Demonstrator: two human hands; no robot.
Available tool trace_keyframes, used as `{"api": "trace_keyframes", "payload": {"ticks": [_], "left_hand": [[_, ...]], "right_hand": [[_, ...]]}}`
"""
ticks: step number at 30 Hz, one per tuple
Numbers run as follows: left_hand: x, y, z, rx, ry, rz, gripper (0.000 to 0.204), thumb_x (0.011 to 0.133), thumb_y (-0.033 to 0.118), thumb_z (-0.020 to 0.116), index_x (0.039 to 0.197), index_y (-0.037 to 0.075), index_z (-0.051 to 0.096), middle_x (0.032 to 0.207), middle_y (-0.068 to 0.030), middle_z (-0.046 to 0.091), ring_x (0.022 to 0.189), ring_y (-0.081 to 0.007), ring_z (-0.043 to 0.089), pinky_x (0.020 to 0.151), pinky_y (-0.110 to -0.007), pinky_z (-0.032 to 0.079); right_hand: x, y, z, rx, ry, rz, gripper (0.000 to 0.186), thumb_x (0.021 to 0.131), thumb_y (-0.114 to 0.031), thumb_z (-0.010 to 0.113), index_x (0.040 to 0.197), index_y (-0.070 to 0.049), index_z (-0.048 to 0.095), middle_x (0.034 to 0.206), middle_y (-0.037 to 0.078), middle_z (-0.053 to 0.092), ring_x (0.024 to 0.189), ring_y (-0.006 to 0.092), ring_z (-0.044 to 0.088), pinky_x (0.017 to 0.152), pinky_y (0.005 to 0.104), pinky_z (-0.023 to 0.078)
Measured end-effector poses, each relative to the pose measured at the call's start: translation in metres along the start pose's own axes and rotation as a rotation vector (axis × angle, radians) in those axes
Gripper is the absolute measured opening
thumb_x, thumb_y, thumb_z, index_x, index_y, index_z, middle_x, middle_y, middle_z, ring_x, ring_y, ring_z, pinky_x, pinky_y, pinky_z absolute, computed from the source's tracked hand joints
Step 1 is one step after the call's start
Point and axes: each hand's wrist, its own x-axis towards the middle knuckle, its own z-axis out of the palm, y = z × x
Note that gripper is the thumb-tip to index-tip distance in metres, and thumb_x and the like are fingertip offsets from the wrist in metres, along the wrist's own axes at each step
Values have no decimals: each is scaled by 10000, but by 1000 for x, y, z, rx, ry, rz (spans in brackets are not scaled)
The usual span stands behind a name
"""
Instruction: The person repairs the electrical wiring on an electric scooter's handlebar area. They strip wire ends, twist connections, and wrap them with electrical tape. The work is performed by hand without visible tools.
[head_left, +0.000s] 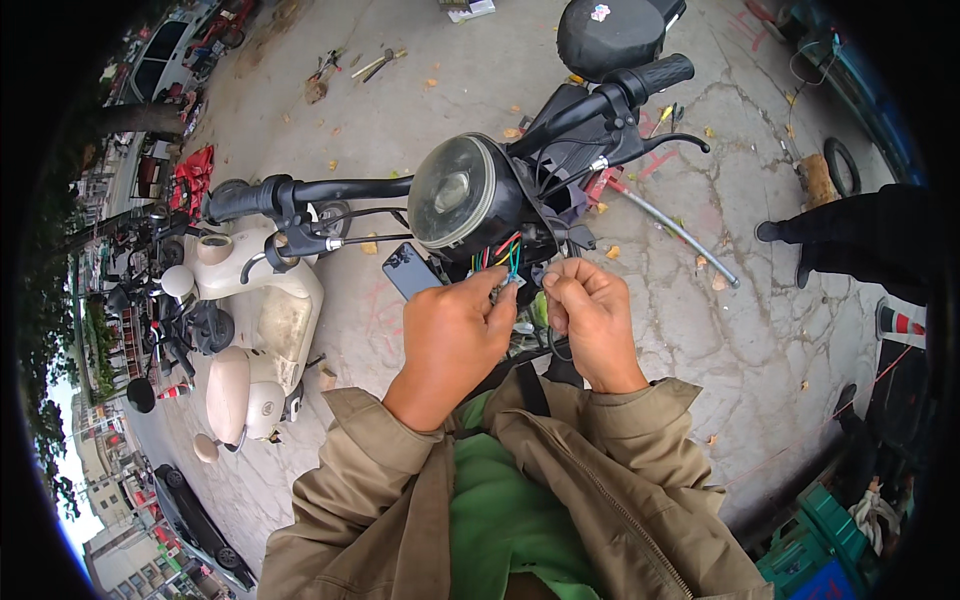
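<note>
My left hand point(452, 335) is closed, thumb and fingertips pinching a bundle of thin coloured wires point(514, 258) that hangs below the headlight. My right hand point(597, 325) is beside it, fingers curled and pressed together in a pinch; whatever lies between the fingertips is too small to make out. Just beyond both hands sits the round headlight point(455, 192) with a clear lens in a black housing. Black handlebars point(355, 188) with rubber grips and brake levers run out on both sides of it. A dark-screened phone point(410, 270) rests near the headlight's lower left.
A cream scooter point(262, 310) stands on the left. Beyond the handlebars is a black seat point(610, 38). A hammer point(378, 66) and other tools lie on cracked concrete. A metal tube point(680, 230) lies at right, near a person's dark-clothed legs point(850, 235) and a loose tyre point(842, 166).
</note>
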Motion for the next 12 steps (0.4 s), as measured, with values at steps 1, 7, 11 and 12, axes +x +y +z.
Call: {"api": "trace_keyframes", "payload": {"ticks": [1,7,11,12], "left_hand": [[-2,0,-1,-58,13,14,180,924,82,815,1072,-19,800,575,-79,590,489,-160,510,484,-335,415],[-22,18,-14,-436,-143,-189,180,965,27,821,1108,-76,779,707,32,612,607,2,489,527,-214,366],[-30,21,-8,-753,-228,-309,141,990,58,816,1089,-38,787,867,-19,695,662,-19,577,564,-216,438],[-29,22,-8,-756,-224,-303,141,990,58,816,1089,-38,787,867,-19,695,662,-19,577,564,-216,438]], "right_hand": [[-3,-2,-3,-22,-12,6,141,1021,-120,727,948,1,719,768,-42,609,654,34,494,571,238,371],[-27,-19,-18,-114,-99,9,143,1025,-134,774,984,-3,733,809,-18,661,678,47,555,595,232,440],[-42,-25,-16,-141,-206,17,138,1025,-126,786,984,-1,744,847,8,690,701,61,602,611,237,490],[-44,-29,-15,-148,-215,53,179,1022,-154,791,986,10,730,816,25,680,694,77,608,621,243,500]]}}
